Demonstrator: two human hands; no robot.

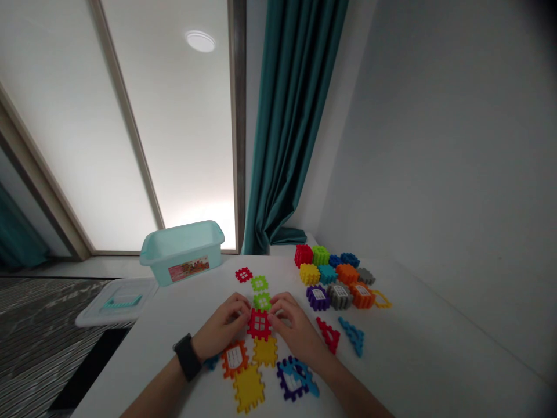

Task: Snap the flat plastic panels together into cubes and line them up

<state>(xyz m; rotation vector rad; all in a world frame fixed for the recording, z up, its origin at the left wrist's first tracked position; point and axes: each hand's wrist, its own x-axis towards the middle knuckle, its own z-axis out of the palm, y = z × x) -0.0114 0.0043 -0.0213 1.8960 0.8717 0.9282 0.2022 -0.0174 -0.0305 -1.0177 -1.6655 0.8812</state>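
Observation:
A red square tile with a window cut-out point(260, 324) is between my two hands. My left hand point(223, 326) pinches its left edge, thumb and fingers close together. From the right, my right hand point(296, 328) grips the opposite edge, fingers curled. Two green window tiles point(261, 301) lie just beyond, the nearer one at the red tile's upper edge. Below it is a yellow tile point(265, 352); whether they are joined I cannot tell. An orange tile with a label point(235, 359) and a larger yellow tile point(249, 388) lie closer to me.
Stacks of coloured tiles point(340, 294) stand at the right. Red point(328, 335) and blue triangular pieces point(351, 337) lie before them. A purple tile point(292, 380) sits near my right forearm. A mint tub point(185, 253) and its clear lid point(117, 302) are at the left.

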